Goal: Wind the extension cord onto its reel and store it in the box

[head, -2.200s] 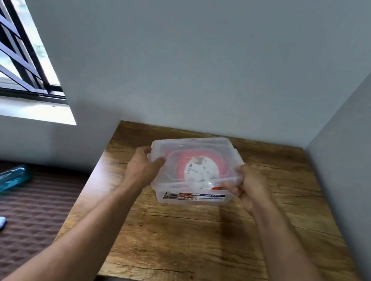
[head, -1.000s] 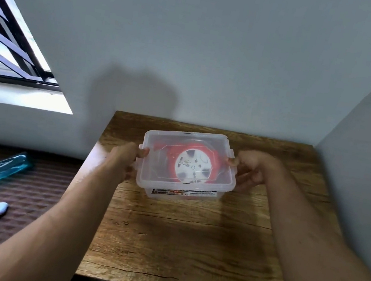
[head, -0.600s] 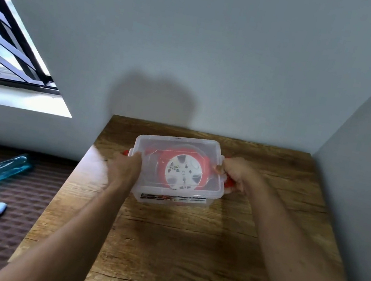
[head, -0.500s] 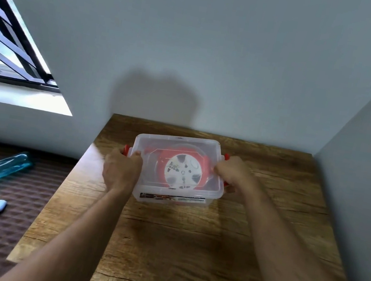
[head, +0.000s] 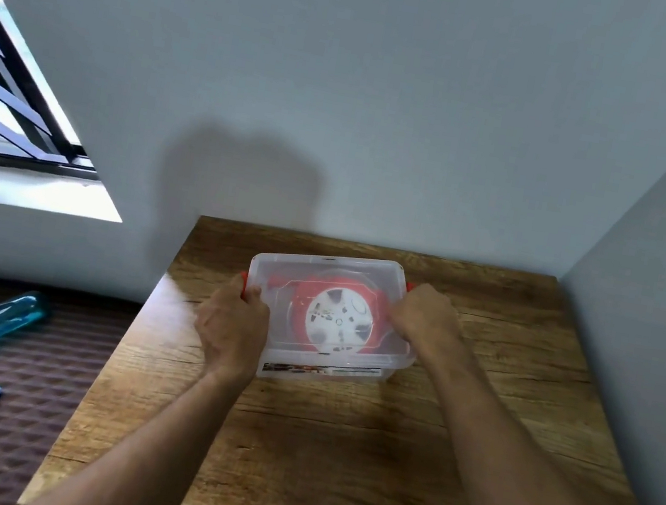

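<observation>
Box (head: 379,277) lies long axis crosswise on table (head: 335,449) between both hands; left hand (head: 233,326) and right hand (head: 421,316) clamp its end latches, equally near

Two bare forearms in view, no sleeves. Left hand (head: 232,330) and right hand (head: 421,314) ungloved; no rings, watch or wristband visible.

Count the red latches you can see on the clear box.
2: one red latch at the box's left end by the left hand, one at its right end above the right hand. Hands hide most of each.
</observation>
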